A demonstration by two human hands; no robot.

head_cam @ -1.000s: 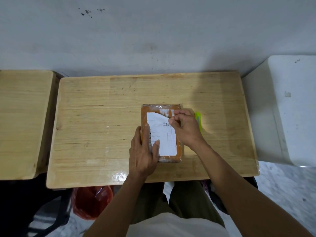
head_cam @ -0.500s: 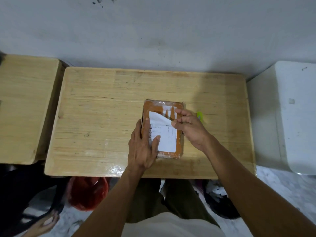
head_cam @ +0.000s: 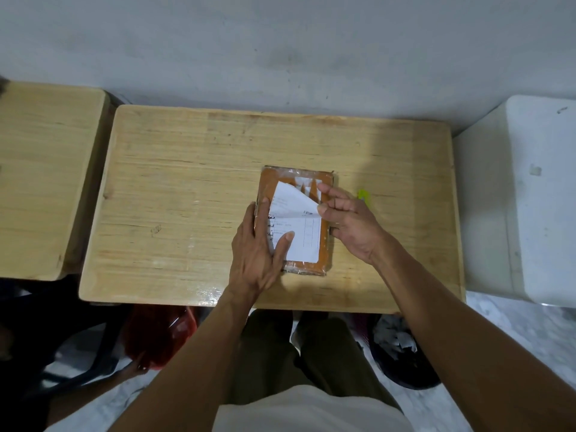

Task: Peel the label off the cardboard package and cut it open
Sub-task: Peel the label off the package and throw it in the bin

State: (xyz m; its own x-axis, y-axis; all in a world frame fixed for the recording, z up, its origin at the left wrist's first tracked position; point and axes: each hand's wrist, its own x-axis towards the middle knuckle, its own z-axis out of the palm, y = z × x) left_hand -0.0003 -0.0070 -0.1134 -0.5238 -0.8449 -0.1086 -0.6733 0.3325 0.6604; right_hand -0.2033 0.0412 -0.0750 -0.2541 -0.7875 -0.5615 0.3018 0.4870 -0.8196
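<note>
An orange-brown cardboard package [head_cam: 325, 244] wrapped in clear tape lies flat on the wooden desk [head_cam: 187, 198]. A white printed label [head_cam: 307, 238] covers its top; the label's upper part is lifted and folded down toward me. My right hand [head_cam: 349, 222] pinches that peeled edge between thumb and fingers. My left hand [head_cam: 258, 251] lies flat on the package's left side, thumb pressing on the label. A bright green object [head_cam: 364, 196], mostly hidden behind my right hand, lies on the desk to the right of the package.
A second wooden desk [head_cam: 46, 182] stands to the left, a white block [head_cam: 536, 198] to the right, a grey wall behind. Under the desk are a red bag [head_cam: 159, 335] and a dark bin holding white scraps [head_cam: 396, 341]. My legs are below the front edge.
My right hand has pulled the label's upper edge further down toward me, so more of it is peeled and folded over. My left hand has stayed pressed on the package.
</note>
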